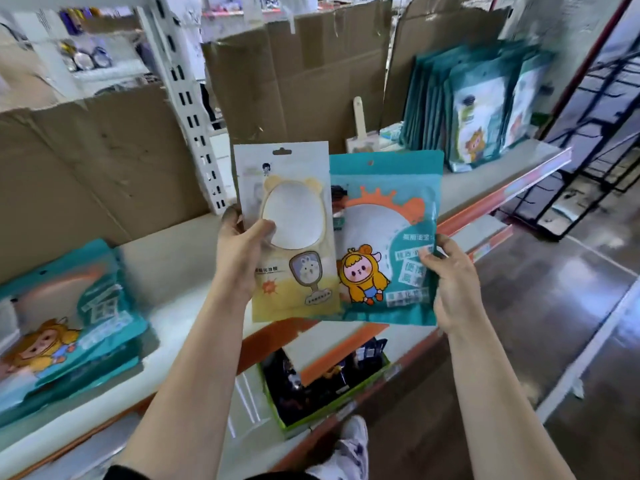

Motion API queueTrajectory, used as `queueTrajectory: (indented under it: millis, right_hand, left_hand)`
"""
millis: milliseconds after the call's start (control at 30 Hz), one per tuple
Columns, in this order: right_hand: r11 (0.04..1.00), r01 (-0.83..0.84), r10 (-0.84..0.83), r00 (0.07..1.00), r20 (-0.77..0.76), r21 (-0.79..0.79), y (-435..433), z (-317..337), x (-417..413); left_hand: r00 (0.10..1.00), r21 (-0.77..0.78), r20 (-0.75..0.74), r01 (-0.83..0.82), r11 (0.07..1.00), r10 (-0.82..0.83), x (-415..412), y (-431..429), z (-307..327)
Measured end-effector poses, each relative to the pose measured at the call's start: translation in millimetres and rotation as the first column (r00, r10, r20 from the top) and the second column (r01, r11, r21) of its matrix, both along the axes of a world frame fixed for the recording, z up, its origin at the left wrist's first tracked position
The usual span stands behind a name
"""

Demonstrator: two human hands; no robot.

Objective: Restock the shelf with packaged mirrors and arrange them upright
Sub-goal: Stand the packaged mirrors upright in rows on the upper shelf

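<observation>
The left hand (239, 254) holds a pale yellow and white flat plastic packet with a bear-ear mirror inside (287, 233). Its fingers are closed around the packet's left edge, with the thumb pressed flat on the front, right on the round mirror part. The packet stands upright in the air.

The right hand (450, 275) holds a teal flat plastic packet with an orange round mirror and a cartoon child in a yellow hood (384, 237). Its fingers are wrapped around the packet's right edge, thumb on the front near the white writing. This packet is upright too, tipped a little, and its left edge tucks just behind the yellow packet, so the two touch.

Both packets are held up in front of the long white shelf with an orange front strip (485, 181), not resting on it.

Past the right fingers, up on the shelf, stands a row of teal packets standing upright (485, 109), leaning on brown cardboard sheets (298, 71). A cream mirror with a handle (360, 129) sits just left of that row (only partly seen).

Out beyond the left fingers, a pile of teal packets lying flat (65, 323) rests on the shelf.

Below both hands, on a lower shelf, is a green-edged box with dark packets (325, 379).
</observation>
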State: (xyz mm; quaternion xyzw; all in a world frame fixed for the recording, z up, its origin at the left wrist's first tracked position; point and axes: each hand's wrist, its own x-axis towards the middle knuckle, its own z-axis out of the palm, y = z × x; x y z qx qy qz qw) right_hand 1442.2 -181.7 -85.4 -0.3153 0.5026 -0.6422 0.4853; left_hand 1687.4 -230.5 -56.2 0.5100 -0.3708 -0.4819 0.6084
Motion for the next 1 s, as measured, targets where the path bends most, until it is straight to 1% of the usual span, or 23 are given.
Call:
queueTrajectory:
  millis: [133,233,333,467,533,600,700,833,900,1000]
  right_hand:
    - [1.0,-0.026,0.026,0.999,-0.035,-0.01,-47,-1,-27]
    - [0.999,-0.03,0.031,0.997,-0.072,0.017,-76,-7,-58]
    - [0.998,-0.034,0.042,0.989,-0.142,0.054,-100,-7,-98]
    - [0.996,-0.029,0.041,0.988,-0.149,0.084,-138,0,-134]
    - [0.993,-0.019,0.037,0.987,-0.155,0.118,-156,4,-144]
    - [0.994,-0.019,0.037,0.984,-0.173,0.107,-178,10,-152]
    - [0.996,-0.022,0.035,0.988,-0.153,0.087,-211,15,-160]
    - [0.995,-0.037,0.044,0.996,-0.071,0.091,-239,-2,-158]
    - [0.995,-0.047,0.052,0.997,-0.049,0.082,-257,-3,-158]
    - [0.992,-0.116,0.118,0.992,-0.042,0.041,-287,2,-160]
  left_hand:
    - [0.999,-0.032,-0.026,-0.044,0.999,0.043,-28,-44,1]
    - [0.999,-0.066,-0.049,-0.006,0.998,0.003,-60,-81,-7]
    - [0.996,-0.044,-0.092,0.003,0.999,-0.007,-95,-112,-21]
    - [0.994,-0.006,-0.11,-0.026,1.0,0.025,-117,-147,-32]
    - [0.993,0.023,-0.092,-0.069,0.997,0.071,-120,-161,-33]
    - [0.991,0.035,-0.079,-0.104,0.994,0.107,-122,-177,-27]
    - [0.984,0.03,-0.091,-0.154,0.988,0.156,-123,-198,-18]
    - [0.975,0.041,-0.103,-0.192,0.981,0.195,-121,-207,-23]
    - [0.977,0.007,-0.075,-0.201,0.979,0.201,-118,-216,-19]
    - [0.963,-0.057,0.057,-0.259,0.964,0.262,-113,-236,-10]
